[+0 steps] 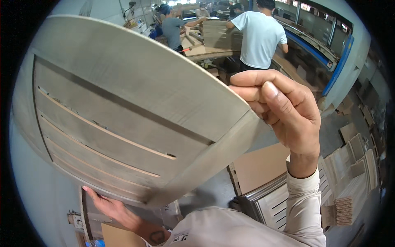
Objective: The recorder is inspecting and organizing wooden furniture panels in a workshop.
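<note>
Plainly slotted, matte panel point(123, 113) between left hand point(113, 209) and right hand point(294, 111)

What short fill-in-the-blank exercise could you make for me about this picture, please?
1. In the picture, the left hand is ____ (higher/lower) than the right hand.
2. The slots in the panel are long and ____ (narrow/circular).
3. The nearest co-worker wears a ____ (pale/black) shirt.

Missing words: lower; narrow; pale.
</note>
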Demonstrator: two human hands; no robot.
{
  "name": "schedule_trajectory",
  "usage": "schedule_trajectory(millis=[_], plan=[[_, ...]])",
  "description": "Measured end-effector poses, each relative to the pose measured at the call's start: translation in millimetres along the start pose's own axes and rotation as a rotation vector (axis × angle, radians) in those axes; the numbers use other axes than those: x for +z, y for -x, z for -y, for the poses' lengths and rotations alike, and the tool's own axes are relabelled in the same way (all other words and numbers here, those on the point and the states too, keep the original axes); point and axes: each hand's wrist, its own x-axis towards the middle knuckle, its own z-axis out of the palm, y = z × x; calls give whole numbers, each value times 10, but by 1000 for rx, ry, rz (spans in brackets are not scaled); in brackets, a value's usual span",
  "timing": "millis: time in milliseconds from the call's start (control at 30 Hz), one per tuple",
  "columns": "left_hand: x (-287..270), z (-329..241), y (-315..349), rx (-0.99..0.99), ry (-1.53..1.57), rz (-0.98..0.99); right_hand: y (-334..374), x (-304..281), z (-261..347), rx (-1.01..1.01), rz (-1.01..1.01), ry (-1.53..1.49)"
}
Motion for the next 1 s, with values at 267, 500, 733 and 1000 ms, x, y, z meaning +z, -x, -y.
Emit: schedule_trajectory(millis=[267,500,733,1000], plan=[[-68,307,-170,32,-156,105,210,-33,301,64,-27,191],[470,870,-10,-6,-198,197,843,-472,-24,55,184,344],[1057,1595,102,-338,-106,483,2021,-783,340,-2,-57,393],[1595,2383,698,-731,89,768,2674,-862,709,78,-491,597]])
